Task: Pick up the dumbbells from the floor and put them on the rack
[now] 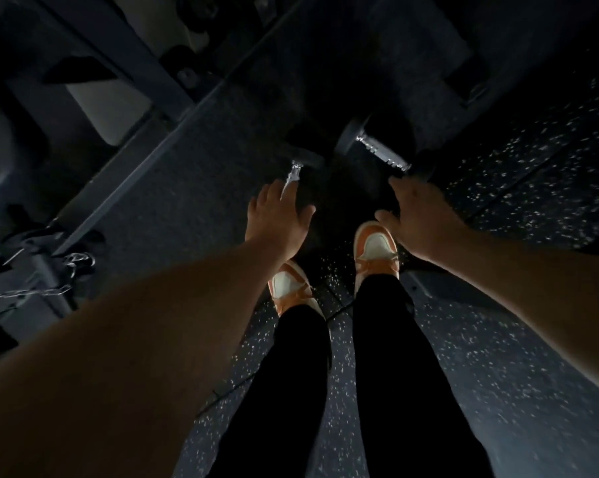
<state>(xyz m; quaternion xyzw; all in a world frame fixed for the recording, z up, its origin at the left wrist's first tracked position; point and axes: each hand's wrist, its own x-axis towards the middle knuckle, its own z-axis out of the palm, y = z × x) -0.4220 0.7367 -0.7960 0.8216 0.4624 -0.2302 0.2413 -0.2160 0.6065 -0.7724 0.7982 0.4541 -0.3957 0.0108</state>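
Reaching down, the left hand and right hand are spread apart, both empty, each just before its own dumbbell handle on the floor, ready for grasping.

Very dim, underexposed; glare on chrome dumbbell handles; wide-angle edge distortion; near forearms soft.

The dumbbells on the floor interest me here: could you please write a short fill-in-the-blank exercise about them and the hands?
1. The number of dumbbells lying on the floor is ____.
2. The left hand reaches over the left dumbbell, whose handle is shiny ____.
3. The right hand is open, and the right dumbbell is not yet ____.
4. The shoes are white and ____.

Missing words: two; metal; gripped; orange
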